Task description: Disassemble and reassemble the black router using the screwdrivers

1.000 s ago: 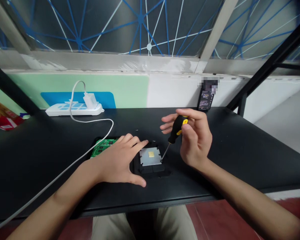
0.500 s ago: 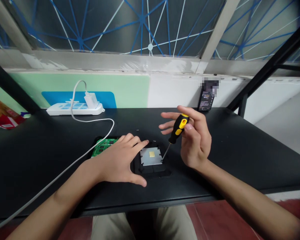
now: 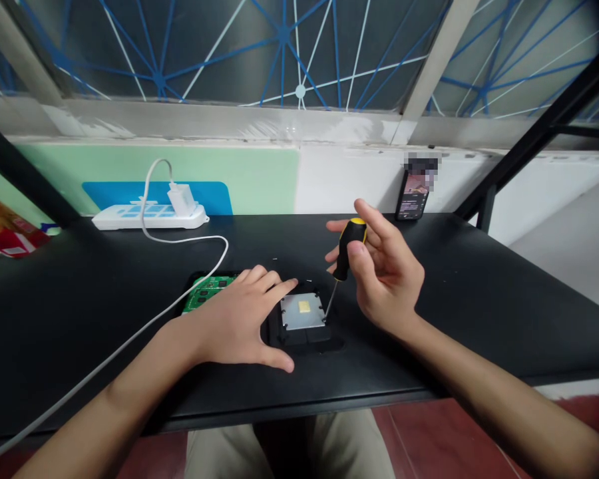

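My right hand (image 3: 384, 266) grips a black and yellow screwdriver (image 3: 350, 246) between thumb and fingers, the handle leaning to the right. Its tip meets the lower right corner of a square silver metal plate (image 3: 294, 320) with a pale yellow pad (image 3: 304, 307) at its middle. Around the plate lies a black plastic casing (image 3: 307, 338). My left hand (image 3: 244, 316) is spread open over the casing's left side, fingers reaching past the plate's upper left corner. Beyond that hand a green circuit board (image 3: 209, 291) shows, partly covered by it.
A white cable (image 3: 224, 256) runs from a charger (image 3: 182, 199) in a power strip (image 3: 150, 217) across the black table (image 3: 474, 299). At the back, a phone (image 3: 412, 196) leans on the wall. A red and brown packet (image 3: 12, 229) stands at far left.
The screwdriver handle has turned in my right hand, its yellow patches now out of sight, and has shifted slightly left. My right thumb has moved left with it. My left hand stays put.
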